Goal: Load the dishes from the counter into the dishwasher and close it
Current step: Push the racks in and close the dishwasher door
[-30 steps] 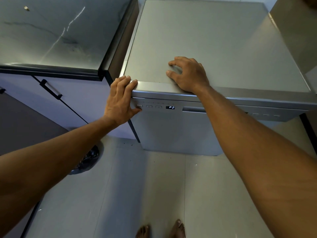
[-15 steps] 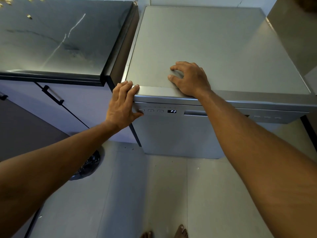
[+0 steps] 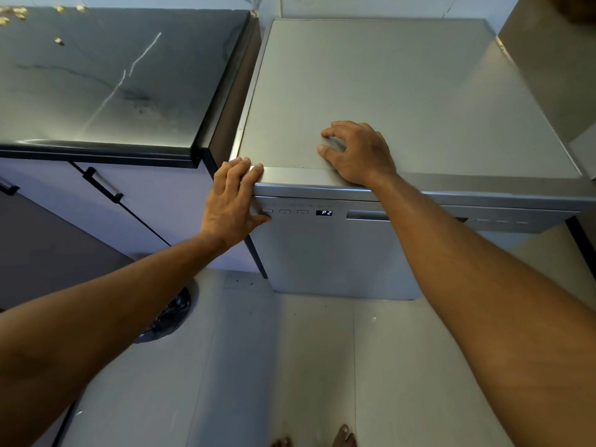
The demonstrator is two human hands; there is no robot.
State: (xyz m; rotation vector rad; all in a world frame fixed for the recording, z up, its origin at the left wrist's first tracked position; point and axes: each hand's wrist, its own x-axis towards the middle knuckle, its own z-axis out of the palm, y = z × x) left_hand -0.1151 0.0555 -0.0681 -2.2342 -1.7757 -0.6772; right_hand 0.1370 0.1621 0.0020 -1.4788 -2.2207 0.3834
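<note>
Clock read from where the person stands, 12 straight ahead.

- 10 o'clock: dark stone counter [image 3: 96,75], pale veins across it. A few yellowish crumbs [image 3: 14,14] at its far left corner.
- 9 o'clock, below the counter: pale cabinet doors, one with a black bar handle [image 3: 103,185].
- 8 o'clock, on the floor [image 3: 290,366]: a black bin bag [image 3: 171,317], partly hidden behind the left forearm.
- 11 o'clock: left hand [image 3: 232,201] on the front left corner of the dishwasher [image 3: 403,85]. Fingers lie straight and together over the top edge. The thumb is stretched down onto the control strip, at the leftmost button [image 3: 267,211]. Grip wide, holding nothing.
- 12 o'clock: the dishwasher stands just right of the counter, close beside it; whether they touch I cannot tell. Its door [image 3: 322,253] is up and flush under the top. The display [image 3: 323,213] on the strip reads P2, just right of the buttons. Right of the display is the handle recess [image 3: 364,215].
- 12 to 1 o'clock: right hand [image 3: 358,153] on the dishwasher top near the front edge. Heel of the palm down, fingers arched, fingertips touching the surface. Grip loose, holding nothing.
- 6 o'clock: bare toes [image 3: 345,435] on grey floor tiles, at the bottom edge of view.
</note>
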